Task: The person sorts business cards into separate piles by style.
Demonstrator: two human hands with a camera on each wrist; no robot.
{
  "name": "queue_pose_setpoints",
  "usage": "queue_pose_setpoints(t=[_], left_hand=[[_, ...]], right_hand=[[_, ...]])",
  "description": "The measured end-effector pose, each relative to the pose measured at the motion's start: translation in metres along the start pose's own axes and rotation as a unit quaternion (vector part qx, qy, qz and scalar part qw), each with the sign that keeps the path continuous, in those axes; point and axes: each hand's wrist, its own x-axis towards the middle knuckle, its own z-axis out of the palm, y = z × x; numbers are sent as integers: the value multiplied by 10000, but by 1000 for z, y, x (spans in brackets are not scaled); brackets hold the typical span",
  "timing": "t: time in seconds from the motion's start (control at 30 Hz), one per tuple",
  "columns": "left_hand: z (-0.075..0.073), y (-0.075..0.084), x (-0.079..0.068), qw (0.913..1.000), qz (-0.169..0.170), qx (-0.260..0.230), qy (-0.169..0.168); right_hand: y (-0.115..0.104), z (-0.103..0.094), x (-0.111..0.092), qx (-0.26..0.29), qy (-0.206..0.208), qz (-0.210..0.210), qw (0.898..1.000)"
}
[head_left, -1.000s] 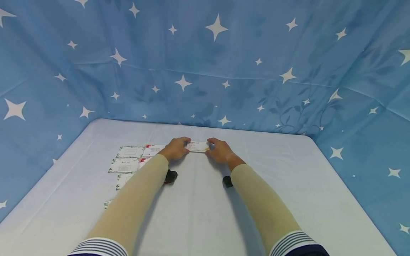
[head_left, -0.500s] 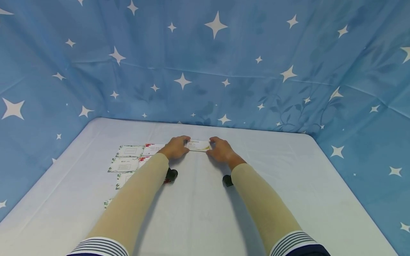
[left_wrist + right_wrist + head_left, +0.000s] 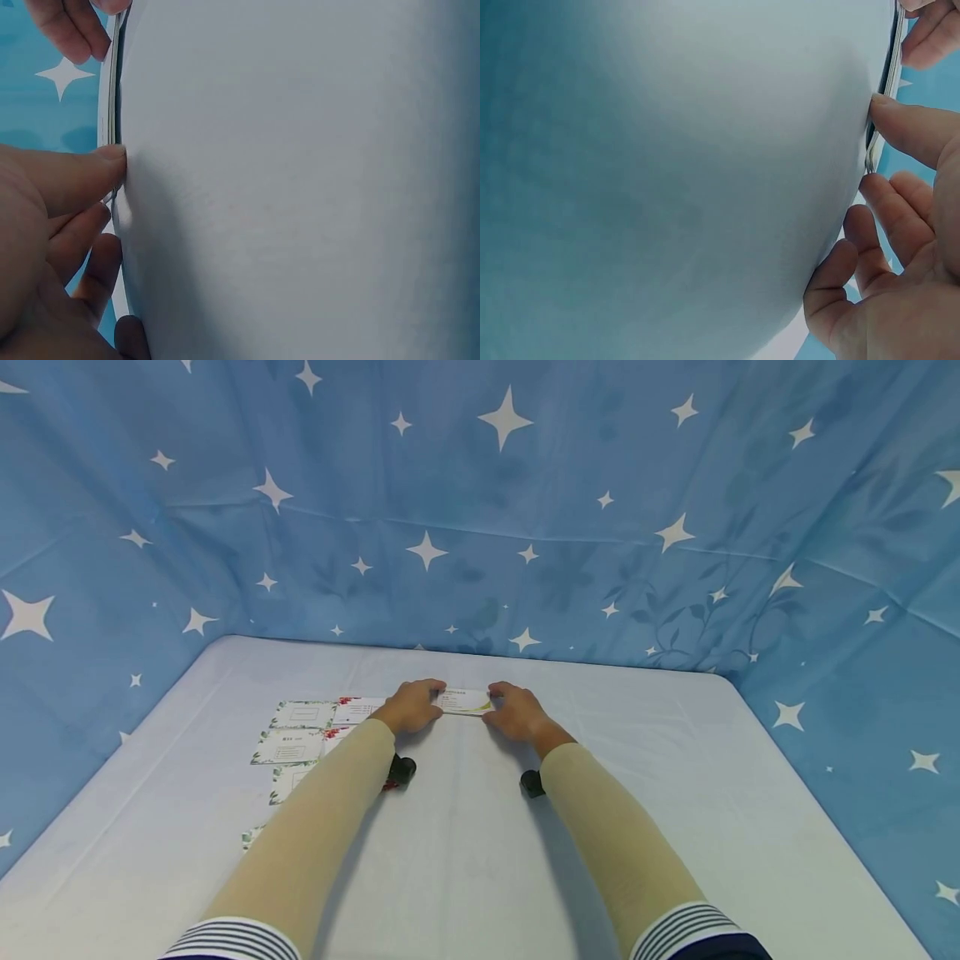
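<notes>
A thin stack of white business cards [image 3: 463,702] lies at the far middle of the table, printed with small text and a yellow curve at its right corner. My left hand [image 3: 412,706] pinches the stack's left end between thumb and fingers. At the opposite end, my right hand [image 3: 516,713] grips it the same way. Seen edge-on in the left wrist view, the card stack [image 3: 111,90] shows several layers, with the left thumb on its near long edge. In the right wrist view the card stack's edge [image 3: 892,71] passes behind the right thumb.
Left of my left arm, leaf-bordered cards [image 3: 288,747] and red-flowered cards [image 3: 356,710] lie in rows, partly hidden by the sleeve. A white cloth covers the table [image 3: 465,860]. Behind it hangs a blue curtain [image 3: 480,568] with white stars.
</notes>
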Motion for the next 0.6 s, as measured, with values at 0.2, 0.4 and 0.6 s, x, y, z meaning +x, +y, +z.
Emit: queue_pose_setpoints(t=[0.2, 0.4, 0.6], left_hand=[[-6, -2, -4, 9996, 254, -94, -88], [-33, -8, -25, 9977, 547, -403, -78], [-58, -21, -58, 9975, 520, -464, -125]], right_hand=[[-1, 0, -2, 13, -51, 34, 10000], [-4, -3, -9, 236, -102, 79, 9996], [-8, -9, -21, 497, -205, -219, 9983]])
